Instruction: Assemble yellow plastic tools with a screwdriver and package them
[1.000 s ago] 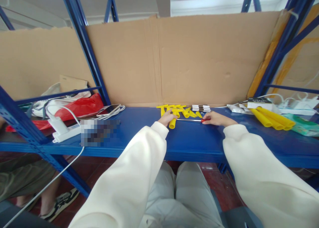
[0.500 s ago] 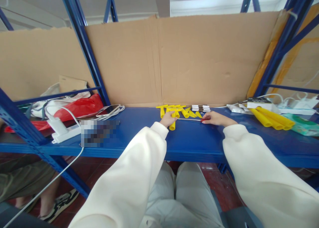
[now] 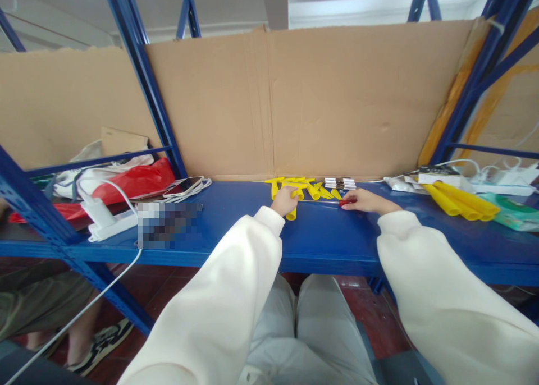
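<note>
My right hand is closed on the red handle of a screwdriver, whose thin metal shaft points left, level with the table. The shaft reaches toward my left hand, which has its fingers wrapped round a yellow T-shaped plastic part. The shaft's tip is hidden at that hand. Behind both hands lie several yellow cone-like and tube-like pieces. A small stack of white sticks with dark bands sits near the cardboard, above my right hand.
Large yellow tubes and a green packet lie at the right of the blue table. At the left are a white power strip, cables, a phone and a red bag. Cardboard stands behind. A seated person's leg shows lower left.
My left hand has turned slightly, and its fingers now cover more of the yellow part. My right hand and the screwdriver have hardly moved.
</note>
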Available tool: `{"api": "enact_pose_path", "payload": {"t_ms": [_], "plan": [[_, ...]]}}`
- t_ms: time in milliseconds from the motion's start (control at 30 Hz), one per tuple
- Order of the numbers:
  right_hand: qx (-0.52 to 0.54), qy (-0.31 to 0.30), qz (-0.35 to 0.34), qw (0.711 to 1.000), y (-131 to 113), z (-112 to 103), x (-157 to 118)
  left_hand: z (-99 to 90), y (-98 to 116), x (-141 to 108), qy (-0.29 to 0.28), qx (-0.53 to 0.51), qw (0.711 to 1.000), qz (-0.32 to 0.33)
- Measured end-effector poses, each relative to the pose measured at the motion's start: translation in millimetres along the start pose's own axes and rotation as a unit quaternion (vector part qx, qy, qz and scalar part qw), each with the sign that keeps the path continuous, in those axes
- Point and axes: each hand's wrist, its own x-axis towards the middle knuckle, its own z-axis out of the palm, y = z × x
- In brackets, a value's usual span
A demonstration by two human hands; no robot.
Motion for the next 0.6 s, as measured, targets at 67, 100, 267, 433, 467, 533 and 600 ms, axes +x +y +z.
{"api": "enact_pose_path", "payload": {"t_ms": [67,100,267,433,467,533,600], "plan": [[0.002,0.001,0.004,1.000,-0.3,-0.1,-0.2,-0.6,-0.2,0.3,0.007,-0.001,1.000,0.003],[0.002,0.003,0.004,1.000,-0.2,-0.1,-0.2,-0.8,-0.3,0.4,0.010,-0.003,1.000,0.003],[0.006,0.011,-0.005,1.000,0.4,1.3,0.8,-1.7,0.1,0.3,0.015,-0.004,1.000,0.005],[0.015,0.027,-0.016,0.999,-1.8,0.8,0.4,-2.8,0.7,0.0,0.019,0.008,1.000,0.007],[0.017,0.033,-0.016,0.999,-2.5,0.6,0.2,-2.9,0.6,0.0,0.023,0.002,1.000,0.008],[0.023,0.044,-0.012,0.999,-3.8,0.4,0.2,-3.1,0.6,-0.1,0.031,-0.010,0.999,0.012],[0.030,0.065,-0.004,0.997,-4.7,1.0,1.4,-3.4,0.9,-0.4,0.037,-0.012,0.999,0.018]]}}
